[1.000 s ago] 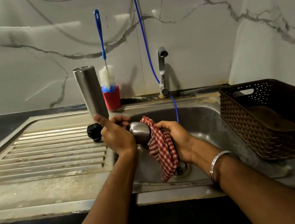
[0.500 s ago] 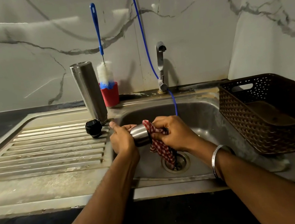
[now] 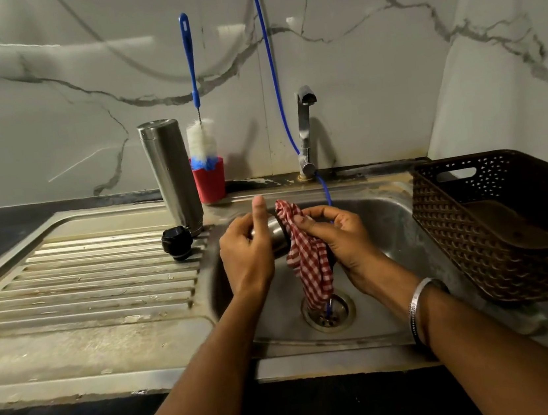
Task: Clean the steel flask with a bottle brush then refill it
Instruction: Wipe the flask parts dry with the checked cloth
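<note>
Over the sink basin (image 3: 382,228), my left hand (image 3: 248,248) grips a small steel cup-shaped lid (image 3: 274,238), thumb raised. My right hand (image 3: 338,234) holds a red-and-white checked cloth (image 3: 309,265) against the lid's end; the cloth hangs toward the drain (image 3: 328,311). The steel flask (image 3: 172,175) stands upside down at the back of the draining board. Its black stopper (image 3: 176,241) lies beside it. A blue-handled bottle brush (image 3: 198,113) stands in a red cup (image 3: 210,180) behind the flask.
A tap (image 3: 306,127) rises behind the basin, with a blue hose (image 3: 278,103) running down into the sink. A dark brown perforated basket (image 3: 509,223) sits on the sink's right edge. The ribbed draining board (image 3: 85,282) spreads to the left.
Both hands have turned the lid and shifted the cloth over it; my right hand moved from the lid's side up onto its end. The flask, stopper and brush stayed put.
</note>
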